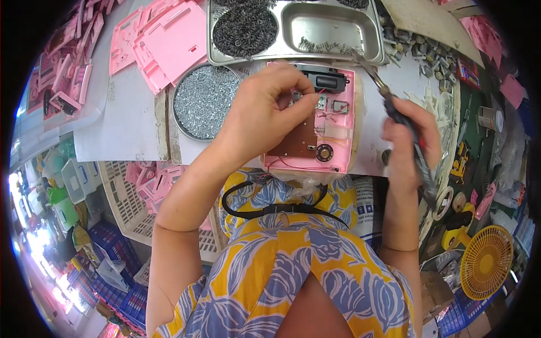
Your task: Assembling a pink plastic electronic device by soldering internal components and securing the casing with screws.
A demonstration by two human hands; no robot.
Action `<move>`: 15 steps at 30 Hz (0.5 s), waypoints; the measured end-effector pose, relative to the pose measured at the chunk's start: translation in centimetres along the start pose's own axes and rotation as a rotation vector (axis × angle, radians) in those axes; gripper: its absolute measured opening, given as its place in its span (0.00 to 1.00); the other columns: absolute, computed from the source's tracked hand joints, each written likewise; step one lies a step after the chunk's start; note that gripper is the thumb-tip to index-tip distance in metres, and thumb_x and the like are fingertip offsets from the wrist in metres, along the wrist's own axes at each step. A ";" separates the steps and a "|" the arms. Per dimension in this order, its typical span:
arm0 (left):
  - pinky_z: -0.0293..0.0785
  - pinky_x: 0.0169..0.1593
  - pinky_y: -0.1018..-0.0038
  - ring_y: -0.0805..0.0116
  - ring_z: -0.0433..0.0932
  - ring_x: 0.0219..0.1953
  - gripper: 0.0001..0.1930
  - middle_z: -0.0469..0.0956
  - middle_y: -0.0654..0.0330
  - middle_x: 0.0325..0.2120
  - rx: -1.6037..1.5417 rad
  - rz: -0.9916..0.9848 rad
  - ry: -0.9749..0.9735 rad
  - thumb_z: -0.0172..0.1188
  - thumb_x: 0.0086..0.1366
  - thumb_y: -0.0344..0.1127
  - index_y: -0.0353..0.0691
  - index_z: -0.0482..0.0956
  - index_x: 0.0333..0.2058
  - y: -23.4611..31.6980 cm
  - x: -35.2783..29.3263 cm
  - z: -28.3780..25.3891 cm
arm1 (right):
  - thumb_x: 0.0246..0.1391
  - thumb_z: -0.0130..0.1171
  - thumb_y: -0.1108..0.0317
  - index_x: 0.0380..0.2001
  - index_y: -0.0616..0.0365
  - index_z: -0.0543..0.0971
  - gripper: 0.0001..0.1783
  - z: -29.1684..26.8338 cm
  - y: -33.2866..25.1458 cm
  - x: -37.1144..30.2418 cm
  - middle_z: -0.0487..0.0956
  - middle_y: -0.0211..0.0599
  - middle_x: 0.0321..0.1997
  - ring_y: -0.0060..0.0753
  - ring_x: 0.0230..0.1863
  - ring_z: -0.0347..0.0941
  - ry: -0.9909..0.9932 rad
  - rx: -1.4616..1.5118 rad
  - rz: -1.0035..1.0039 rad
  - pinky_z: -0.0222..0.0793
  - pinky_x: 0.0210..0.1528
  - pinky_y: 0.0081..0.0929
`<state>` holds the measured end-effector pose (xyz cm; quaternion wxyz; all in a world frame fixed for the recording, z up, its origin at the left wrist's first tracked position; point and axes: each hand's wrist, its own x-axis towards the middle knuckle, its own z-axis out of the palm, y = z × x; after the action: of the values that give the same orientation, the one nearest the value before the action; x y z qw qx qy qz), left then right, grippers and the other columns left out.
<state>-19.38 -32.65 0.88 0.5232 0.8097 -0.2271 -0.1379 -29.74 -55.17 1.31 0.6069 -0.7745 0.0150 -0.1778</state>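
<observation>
A pink plastic housing [346, 132] lies before me, holding a brown circuit board [298, 141], a black module [329, 82], a small round black part [325, 152] and thin red wires. My left hand [267, 101] is over its upper left part, thumb and forefinger closed near the board; whatever is between them is hidden. In my right hand [414, 129] is a pair of long-nose pliers [399, 114] with dark handles, slightly blurred. Their slim tip reaches the metal tray [293, 58], beside small loose springs [324, 46].
Left of the housing stands a round tin of small screws [204, 101]. Dark springs [245, 31] fill a tray compartment. Pink panels [169, 45] lie at the far left, small metal parts [434, 62] at the far right. A cream basket [127, 203] and a yellow fan [487, 262] flank me.
</observation>
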 end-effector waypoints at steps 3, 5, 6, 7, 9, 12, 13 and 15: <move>0.72 0.31 0.79 0.75 0.74 0.27 0.05 0.73 0.62 0.32 0.214 0.165 0.087 0.68 0.59 0.28 0.34 0.81 0.32 -0.7 0.2 1.2 | 0.58 0.66 0.73 0.48 0.67 0.80 0.15 -2.7 0.1 -1.3 0.83 0.37 0.41 0.18 0.37 0.76 0.042 0.026 0.016 0.70 0.41 0.15; 0.73 0.31 0.78 0.74 0.74 0.27 0.05 0.73 0.62 0.31 0.277 0.206 0.117 0.68 0.58 0.27 0.34 0.81 0.31 -1.3 0.1 1.9 | 0.57 0.66 0.74 0.47 0.67 0.79 0.15 -2.9 -0.3 -1.7 0.84 0.37 0.38 0.18 0.34 0.76 0.010 0.043 0.029 0.70 0.38 0.15; 0.73 0.30 0.77 0.73 0.75 0.26 0.05 0.73 0.62 0.31 0.268 0.201 0.125 0.68 0.58 0.27 0.34 0.81 0.31 -1.5 0.1 2.0 | 0.56 0.67 0.74 0.46 0.67 0.79 0.15 -2.8 -0.2 -1.8 0.84 0.37 0.37 0.18 0.33 0.76 -0.013 0.027 0.016 0.69 0.37 0.15; 0.73 0.30 0.77 0.73 0.75 0.26 0.05 0.73 0.61 0.31 0.259 0.195 0.136 0.68 0.58 0.27 0.34 0.81 0.31 -1.6 0.1 2.0 | 0.55 0.68 0.74 0.45 0.67 0.79 0.15 -2.7 -0.1 -1.9 0.84 0.37 0.35 0.18 0.32 0.76 -0.035 0.012 0.002 0.69 0.35 0.15; 0.74 0.31 0.72 0.67 0.76 0.28 0.05 0.74 0.60 0.31 0.238 0.167 0.155 0.68 0.57 0.29 0.35 0.81 0.30 -1.6 0.0 2.2 | 0.54 0.69 0.74 0.44 0.66 0.79 0.16 -2.2 0.4 -1.8 0.84 0.36 0.32 0.17 0.29 0.75 -0.092 -0.069 -0.068 0.68 0.32 0.14; 0.75 0.34 0.64 0.57 0.78 0.31 0.05 0.76 0.58 0.31 0.221 0.141 0.189 0.68 0.55 0.31 0.38 0.81 0.27 -1.5 0.0 2.3 | 0.53 0.70 0.73 0.44 0.65 0.79 0.16 -2.0 0.9 -1.6 0.83 0.35 0.30 0.16 0.25 0.74 -0.157 -0.108 -0.112 0.67 0.28 0.14; 0.75 0.34 0.64 0.57 0.78 0.31 0.05 0.76 0.58 0.31 0.225 0.161 0.202 0.68 0.55 0.30 0.38 0.80 0.27 -1.7 0.1 2.4 | 0.53 0.70 0.73 0.44 0.65 0.79 0.16 -1.9 1.0 -1.5 0.83 0.35 0.29 0.16 0.25 0.74 -0.178 -0.127 -0.132 0.66 0.27 0.14; 0.75 0.34 0.64 0.57 0.78 0.31 0.05 0.76 0.58 0.31 0.228 0.180 0.219 0.67 0.55 0.30 0.39 0.80 0.26 -1.8 0.0 2.4 | 0.53 0.71 0.72 0.43 0.64 0.80 0.15 -1.3 1.1 -1.2 0.83 0.34 0.28 0.16 0.23 0.73 -0.176 -0.127 -0.166 0.66 0.26 0.14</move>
<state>-20.07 -33.92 -1.80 0.4596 0.8505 -0.2546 0.0250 -31.01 -56.42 0.26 0.5390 -0.8224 -0.0911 -0.1576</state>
